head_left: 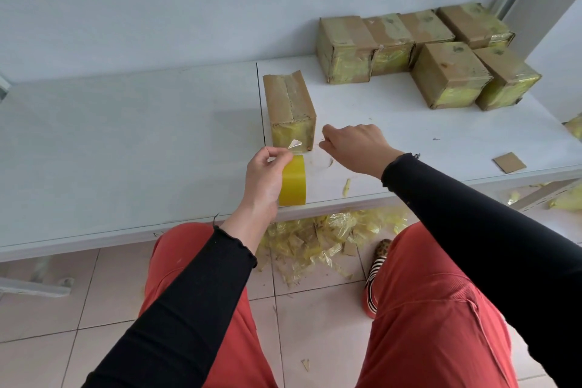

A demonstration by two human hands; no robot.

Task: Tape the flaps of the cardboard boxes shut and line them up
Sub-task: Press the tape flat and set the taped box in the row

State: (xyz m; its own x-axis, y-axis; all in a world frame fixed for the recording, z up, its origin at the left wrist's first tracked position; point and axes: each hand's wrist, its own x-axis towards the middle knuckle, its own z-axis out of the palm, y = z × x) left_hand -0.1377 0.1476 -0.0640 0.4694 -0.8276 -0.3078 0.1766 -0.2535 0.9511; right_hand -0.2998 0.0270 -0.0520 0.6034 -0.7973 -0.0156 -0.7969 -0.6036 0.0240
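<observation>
Head view: left hand [267,173] grips tape roll [293,183] at bench [126,142] front edge, pinching its loose end; right hand [356,145] fingers curled, contents unclear.
Box [289,110] mid-bench, six taped boxes [425,53] back-right corner; risk: the loose end curls and sticks to itself.

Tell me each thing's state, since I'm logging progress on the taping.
Near box: upright, flaps closed, tape along the top seam.
Tape roll: on edge, gripped by the left hand, loose end lifted.
Right hand: curled; whether it holds anything cannot be told.
Far boxes: six, taped, grouped together.
Cardboard scrap: flat on the table.
</observation>
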